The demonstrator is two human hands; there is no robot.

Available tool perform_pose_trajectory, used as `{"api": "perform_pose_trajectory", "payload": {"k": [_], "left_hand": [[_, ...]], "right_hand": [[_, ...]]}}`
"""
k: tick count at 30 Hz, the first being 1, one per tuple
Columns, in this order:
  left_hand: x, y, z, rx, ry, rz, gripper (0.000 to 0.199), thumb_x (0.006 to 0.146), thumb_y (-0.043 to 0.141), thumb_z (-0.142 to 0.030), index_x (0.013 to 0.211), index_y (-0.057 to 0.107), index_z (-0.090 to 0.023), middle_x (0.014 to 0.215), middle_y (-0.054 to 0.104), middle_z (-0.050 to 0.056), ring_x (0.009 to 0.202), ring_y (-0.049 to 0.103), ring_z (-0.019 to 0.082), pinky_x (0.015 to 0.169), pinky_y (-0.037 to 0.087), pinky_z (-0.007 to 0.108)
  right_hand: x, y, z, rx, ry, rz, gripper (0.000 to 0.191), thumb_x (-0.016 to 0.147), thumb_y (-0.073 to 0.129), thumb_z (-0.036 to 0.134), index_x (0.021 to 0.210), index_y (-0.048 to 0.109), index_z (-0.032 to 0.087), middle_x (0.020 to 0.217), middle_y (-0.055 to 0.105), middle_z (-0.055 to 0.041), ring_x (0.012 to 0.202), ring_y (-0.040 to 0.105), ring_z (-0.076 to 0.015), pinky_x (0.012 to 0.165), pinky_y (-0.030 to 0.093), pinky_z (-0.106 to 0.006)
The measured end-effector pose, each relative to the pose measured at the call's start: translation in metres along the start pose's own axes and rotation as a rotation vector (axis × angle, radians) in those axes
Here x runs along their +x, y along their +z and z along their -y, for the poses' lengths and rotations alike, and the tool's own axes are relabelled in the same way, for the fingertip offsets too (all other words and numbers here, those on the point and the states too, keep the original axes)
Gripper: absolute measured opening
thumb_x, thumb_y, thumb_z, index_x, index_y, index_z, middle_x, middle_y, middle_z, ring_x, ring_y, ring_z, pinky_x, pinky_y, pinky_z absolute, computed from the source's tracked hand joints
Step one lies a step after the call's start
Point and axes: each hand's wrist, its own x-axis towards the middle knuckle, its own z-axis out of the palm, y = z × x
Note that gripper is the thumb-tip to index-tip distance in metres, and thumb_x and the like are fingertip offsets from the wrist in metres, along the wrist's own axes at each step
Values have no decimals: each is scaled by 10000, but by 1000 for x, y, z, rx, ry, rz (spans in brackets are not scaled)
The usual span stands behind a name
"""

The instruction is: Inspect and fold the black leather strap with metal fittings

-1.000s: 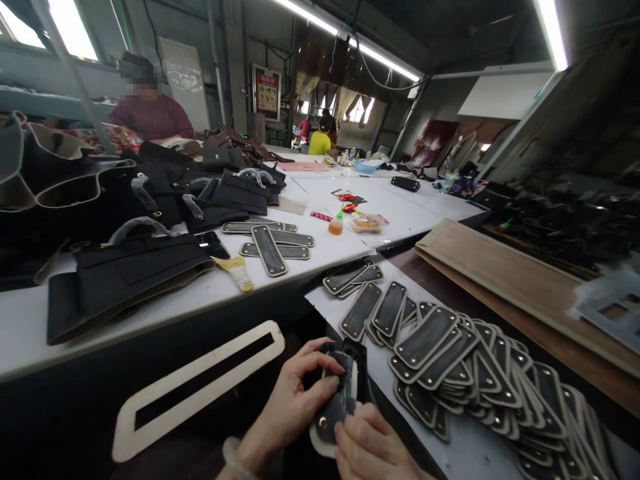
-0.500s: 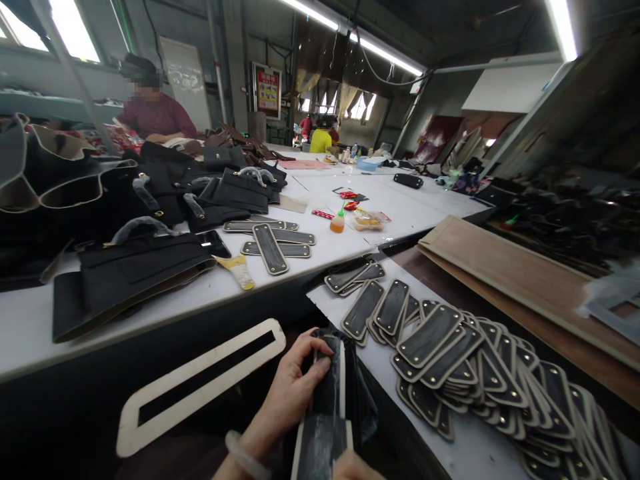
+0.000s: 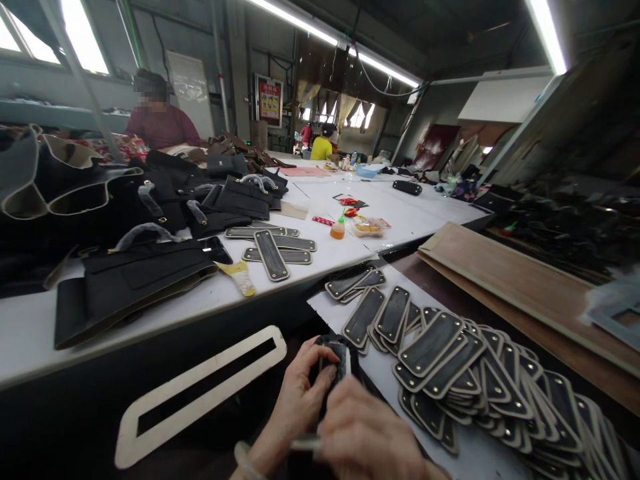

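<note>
My left hand (image 3: 304, 385), with a pale bangle at its wrist, pinches the upper end of a dark piece (image 3: 336, 348) with a light edge strip. Blurred by motion, my right hand (image 3: 367, 427) is curled round a thin pale stick-like tool (image 3: 306, 443) and covers the lower part of that piece. A long cream frame (image 3: 175, 400) with a slot lies to the left of my hands. To their right, many black oblong pieces (image 3: 431, 343) with pale edges and studs lie in overlapping piles.
Black bags (image 3: 135, 283) and a yellow-white packet (image 3: 239, 277) lie on the white table (image 3: 200, 307). Several more oblong pieces (image 3: 271, 255) and a small orange bottle (image 3: 338, 230) are near its middle. A brown board (image 3: 505, 293) is at right. People sit behind, left and centre.
My right hand has risen from the bottom edge to beside my left hand, and a pale tool now shows in it. The grey-black plate over the lower part of the piece is no longer visible.
</note>
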Motion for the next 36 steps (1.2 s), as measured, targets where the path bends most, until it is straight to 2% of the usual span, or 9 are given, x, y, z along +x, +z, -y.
{"api": "perform_pose_trajectory", "payload": {"k": [2,4,7,9,12,14,19,25,36], "left_hand": [[-2,-1,-1,-120,-29,35,241,882,599,-411,1013,635,-211,1146,596,71,1094,545,264,979,412,378],[-3,-4,0,-250,-110,68,386,910,581,-483,1213,568,-245,1234,586,64,1105,559,254,973,438,367],[-4,-7,4,-364,-170,44,566,958,470,-573,1438,373,-289,1369,535,67,1218,527,256,1088,379,403],[-4,-9,7,-372,-157,15,606,969,401,-611,1468,356,-270,1435,490,70,1337,432,266,1177,275,427],[-5,-9,8,-341,-154,-5,581,975,363,-616,1407,473,-243,1480,453,45,1423,313,258,1218,206,422],[-7,-9,8,-337,-145,-6,575,980,342,-616,1390,495,-243,1483,451,36,1424,312,253,1220,207,425],[-13,-4,18,-198,-95,4,682,922,498,-619,1462,383,-219,1526,377,71,1433,282,274,1225,174,448],[-18,5,27,-55,-51,-22,858,842,611,-632,1503,291,-189,1566,284,106,1452,213,300,1221,149,462],[-21,8,26,78,-88,-54,702,944,521,-516,1510,268,-186,1579,262,83,1457,200,238,1227,150,418]], "right_hand": [[11,-2,-20,31,217,-162,131,908,556,79,856,571,198,778,610,-8,747,600,-134,695,508,-268],[15,-3,-39,33,431,-295,144,854,633,105,760,567,192,752,570,3,724,576,-132,665,476,-247],[10,-1,-59,40,560,-389,154,836,674,206,718,579,185,730,544,4,696,545,-138,647,453,-244],[4,1,-66,66,604,-424,179,826,692,254,706,580,181,721,542,4,681,532,-140,640,449,-248],[-2,4,-71,74,629,-440,199,817,710,284,705,583,180,738,561,-4,726,557,-155,667,457,-257],[-5,5,-73,60,629,-449,199,818,712,292,708,588,181,766,578,-14,797,582,-174,711,466,-270],[-9,9,-79,43,626,-485,195,813,717,292,702,595,187,790,581,-14,862,598,-186,808,468,-304],[-9,13,-78,15,620,-513,214,813,722,291,679,590,188,783,579,-16,854,591,-189,804,470,-310],[-7,18,-72,-42,607,-524,183,820,706,250,686,594,193,798,581,-7,837,583,-173,796,459,-293]]}}
